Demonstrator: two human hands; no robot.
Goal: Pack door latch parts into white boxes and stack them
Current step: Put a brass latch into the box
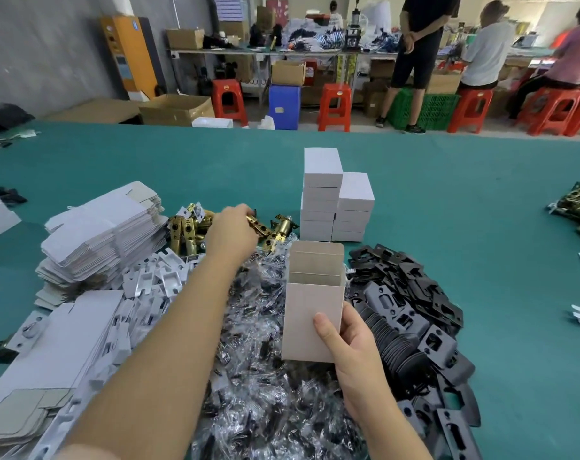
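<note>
Brass latch (pixel 257 224) under left fingers (pixel 240 212)

Open box (pixel 310 322): white, standing upright with top flap raised (inside empty)
Brass latches (pixel 195 227): lying heaped behind on green table
Packed boxes (pixel 335 204): sitting stacked in two columns

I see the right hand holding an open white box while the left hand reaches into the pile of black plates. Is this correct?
Not quite. In the head view the right hand does hold the open white box, but the left hand reaches into the brass latches, not the black plates.
</note>
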